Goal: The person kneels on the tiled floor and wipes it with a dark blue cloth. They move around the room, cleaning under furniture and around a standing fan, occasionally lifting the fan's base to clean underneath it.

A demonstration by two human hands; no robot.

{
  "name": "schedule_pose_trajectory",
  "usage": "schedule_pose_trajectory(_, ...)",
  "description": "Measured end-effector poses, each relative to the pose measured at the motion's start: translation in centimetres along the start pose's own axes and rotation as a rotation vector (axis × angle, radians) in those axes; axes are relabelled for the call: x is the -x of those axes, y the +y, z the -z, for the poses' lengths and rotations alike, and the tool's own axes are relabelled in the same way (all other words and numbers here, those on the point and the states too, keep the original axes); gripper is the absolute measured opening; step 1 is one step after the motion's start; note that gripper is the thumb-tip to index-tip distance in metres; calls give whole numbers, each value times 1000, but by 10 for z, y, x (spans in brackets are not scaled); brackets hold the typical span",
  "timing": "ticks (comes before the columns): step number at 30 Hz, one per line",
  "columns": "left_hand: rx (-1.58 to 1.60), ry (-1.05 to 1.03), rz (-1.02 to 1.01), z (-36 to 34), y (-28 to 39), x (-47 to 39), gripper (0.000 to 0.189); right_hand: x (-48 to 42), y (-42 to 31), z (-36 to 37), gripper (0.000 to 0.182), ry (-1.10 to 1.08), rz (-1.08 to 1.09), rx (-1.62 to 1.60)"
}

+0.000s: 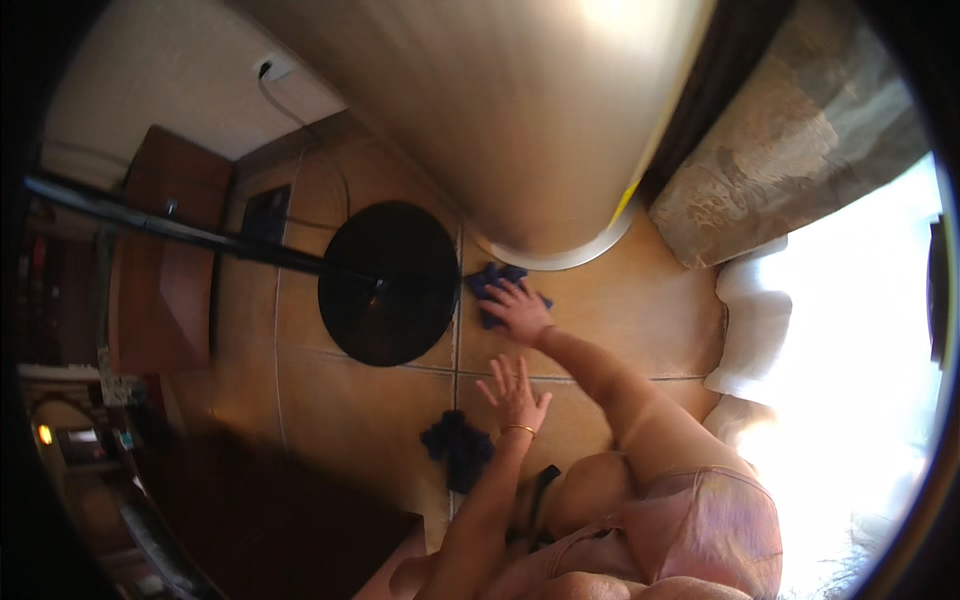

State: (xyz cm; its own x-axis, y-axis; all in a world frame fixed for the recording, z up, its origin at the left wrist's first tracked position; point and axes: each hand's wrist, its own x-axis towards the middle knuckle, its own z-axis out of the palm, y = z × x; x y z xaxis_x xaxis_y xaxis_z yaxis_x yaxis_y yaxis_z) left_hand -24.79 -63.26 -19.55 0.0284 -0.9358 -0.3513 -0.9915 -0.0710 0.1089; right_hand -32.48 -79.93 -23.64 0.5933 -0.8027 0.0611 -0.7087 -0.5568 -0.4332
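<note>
My right hand [519, 309] lies flat with spread fingers on a dark blue cloth [489, 283], pressing it against the tiled floor [600, 322]. The cloth is crumpled and sits close to the foot of a tall rounded metallic-looking appliance [540, 135]. My left hand [516, 401], with a thin bracelet at the wrist, is low over the tiles with its fingers apart and nothing in it. Whether its palm touches the floor I cannot tell. Beside my left forearm lies a second dark, bunched cloth [456, 450].
Left of my hands stands a round black base [390, 322] with a black pole [225, 244]. A power cord [300, 120] runs from a wall outlet [274, 67]. A patterned curtain [757, 157] and a white curtain [754, 330] hang right. Brown wooden furniture [169, 300] is left.
</note>
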Motion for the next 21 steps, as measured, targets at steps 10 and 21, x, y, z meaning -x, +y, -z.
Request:
schedule_pose_trajectory(10,222,-159,594,-32,-94,67,122,119,136,64,55,555,-702,127)
schedule_pose_trajectory(21,316,-320,568,-12,-97,53,129,17,-69,-54,73,117,-241,172)
